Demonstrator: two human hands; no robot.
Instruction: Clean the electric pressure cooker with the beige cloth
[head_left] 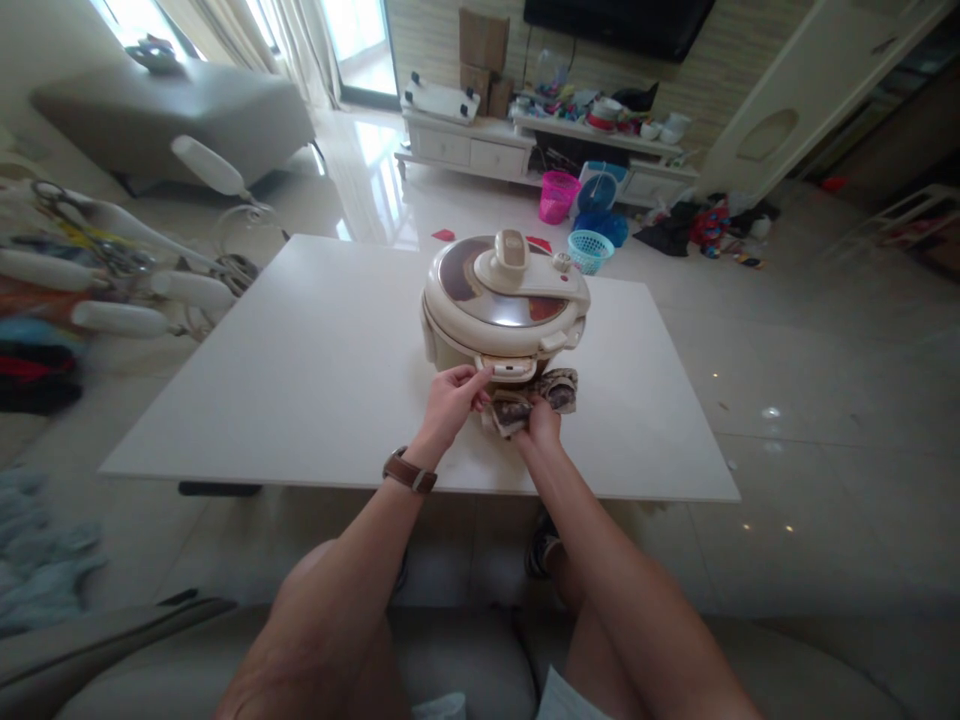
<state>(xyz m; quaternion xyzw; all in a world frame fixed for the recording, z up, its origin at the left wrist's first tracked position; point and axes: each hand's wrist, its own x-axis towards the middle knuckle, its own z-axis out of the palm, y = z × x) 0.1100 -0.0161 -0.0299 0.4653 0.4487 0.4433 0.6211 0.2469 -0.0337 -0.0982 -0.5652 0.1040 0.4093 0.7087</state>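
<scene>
A cream electric pressure cooker (499, 325) with a shiny domed lid stands upright on the white table (330, 370). Its front handle (512, 370) faces me. At the left end of that handle is my left hand (454, 398), fingers curled and index finger and thumb against the handle's edge. My right hand (545, 420) is closed on a brown-and-cream patterned cloth (559, 388), just below the handle and against the cooker's lower front. The bunched cloth hides part of my right fingers and of the cooker's front.
Beyond the table, a pink basket (559, 197) and a light-blue basket (590, 252) stand on the tiled floor. A white cabinet (465, 147) with clutter runs along the far wall. White lamp arms (210, 165) reach toward the table's left edge. A sofa (450, 650) is beneath me.
</scene>
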